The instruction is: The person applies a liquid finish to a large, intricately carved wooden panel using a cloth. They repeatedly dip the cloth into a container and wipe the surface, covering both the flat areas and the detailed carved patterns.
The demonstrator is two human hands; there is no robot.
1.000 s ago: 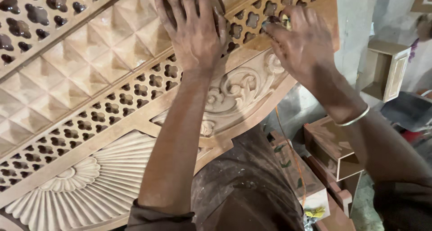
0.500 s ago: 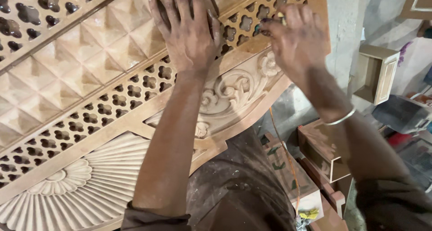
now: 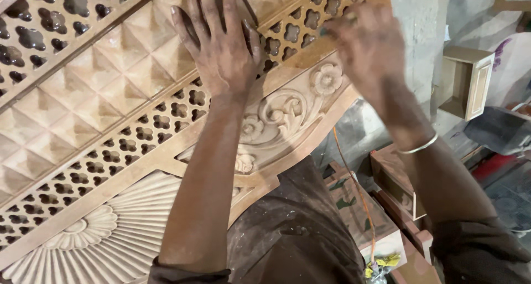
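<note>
the left hand (image 3: 221, 48) lies flat, fingers spread, on the big carved wooden panel (image 3: 110, 151). the right hand (image 3: 368, 46) is blurry at the panel's hole strip (image 3: 301, 29); its grip is unclear.

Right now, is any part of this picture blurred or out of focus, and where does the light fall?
Head view: the right hand is smeared by motion blur, its fingers indistinct against the carved wooden panel; the left hand lies flat and sharp. Light is soft and even across the pale wood, with faint shadows in the pierced holes and no glare.
</note>
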